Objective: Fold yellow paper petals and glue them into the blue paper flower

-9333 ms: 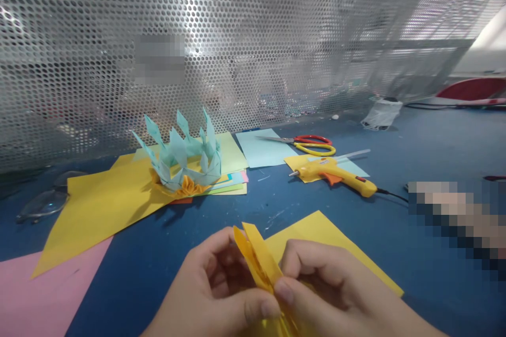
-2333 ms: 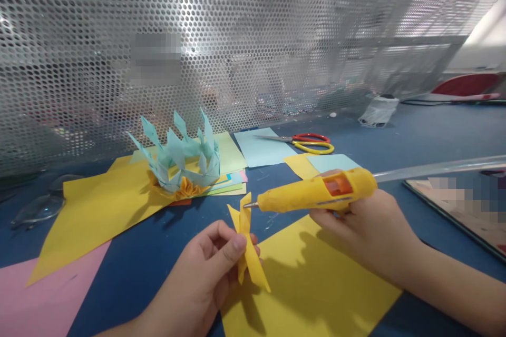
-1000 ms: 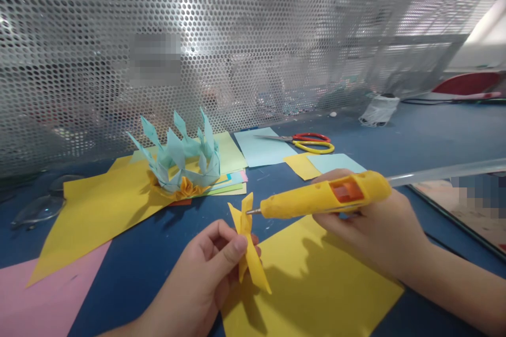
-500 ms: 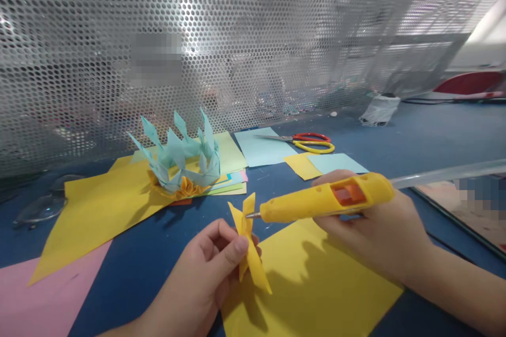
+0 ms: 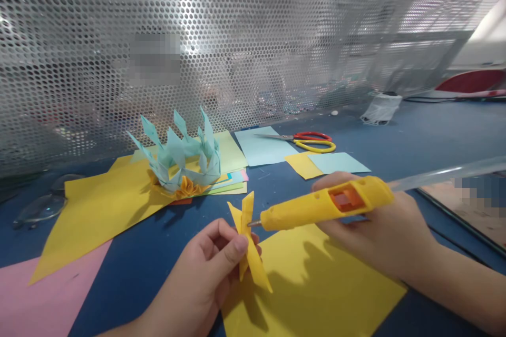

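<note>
Between the thumb and fingers of my left hand (image 5: 215, 260) is a folded yellow paper piece (image 5: 253, 263) with several pointed strips. My right hand (image 5: 379, 242) is wrapped round a yellow hot glue gun (image 5: 316, 202), with an orange part showing in its body. The gun's metal tip points left and appears to touch the upper part of the folded paper. A clear glue stick (image 5: 446, 172) reaches out of the gun's back end. Under both hands lies a yellow paper sheet (image 5: 324, 284) with their shadows on it.
A light-blue folded paper crown (image 5: 184, 163) stands on yellow paper (image 5: 95, 216) at the left. Scissors (image 5: 314, 142) with red and yellow handles lie behind, near small paper squares (image 5: 340, 162). Glasses (image 5: 39, 210) and pink paper (image 5: 47, 289) are far left. A perforated metal screen (image 5: 237, 26) closes the back.
The glue gun's tip has moved slightly down along the folded yellow paper, and its back end has tilted up a little. My left hand stays almost still.
</note>
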A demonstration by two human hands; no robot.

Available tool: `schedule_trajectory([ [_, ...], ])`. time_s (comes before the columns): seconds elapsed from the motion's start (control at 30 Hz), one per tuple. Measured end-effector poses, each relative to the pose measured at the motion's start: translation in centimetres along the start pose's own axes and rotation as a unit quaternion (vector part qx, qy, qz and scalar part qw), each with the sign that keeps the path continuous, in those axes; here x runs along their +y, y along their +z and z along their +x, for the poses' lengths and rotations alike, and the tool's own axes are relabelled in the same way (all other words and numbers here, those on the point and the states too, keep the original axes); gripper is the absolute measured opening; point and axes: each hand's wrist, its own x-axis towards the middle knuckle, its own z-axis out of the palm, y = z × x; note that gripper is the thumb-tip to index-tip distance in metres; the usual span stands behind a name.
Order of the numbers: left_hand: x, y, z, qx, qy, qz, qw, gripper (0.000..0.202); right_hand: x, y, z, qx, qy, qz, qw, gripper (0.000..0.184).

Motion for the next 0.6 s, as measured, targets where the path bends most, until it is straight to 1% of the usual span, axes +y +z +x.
schedule_trajectory([
  [0.1,0.02,0.16,-0.04,-0.006,-0.001,-0.009,1.0,0.025,0.36,0.17,-0.23,0.011,0.017,-0.022,1.0,0.007],
  [0.2,0.05,0.23,-0.06,0.004,-0.008,-0.014,1.0,0.027,0.57,0.23,-0.36,0.018,0.031,-0.035,0.999,0.007],
  [0.3,0.0,0.15,0.0,0.002,-0.006,-0.01,1.0,0.029,0.45,0.12,-0.25,0.022,0.02,-0.021,0.999,0.007],
  [0.47,-0.16,-0.09,0.05,0.001,0.001,0.001,1.0,0.029,-0.19,-0.15,0.16,0.01,-0.007,0.009,1.0,0.009],
  [0.6,-0.07,-0.04,0.02,0.004,0.0,-0.005,1.0,0.029,-0.26,-0.14,0.19,0.024,0.008,0.008,1.0,0.008],
])
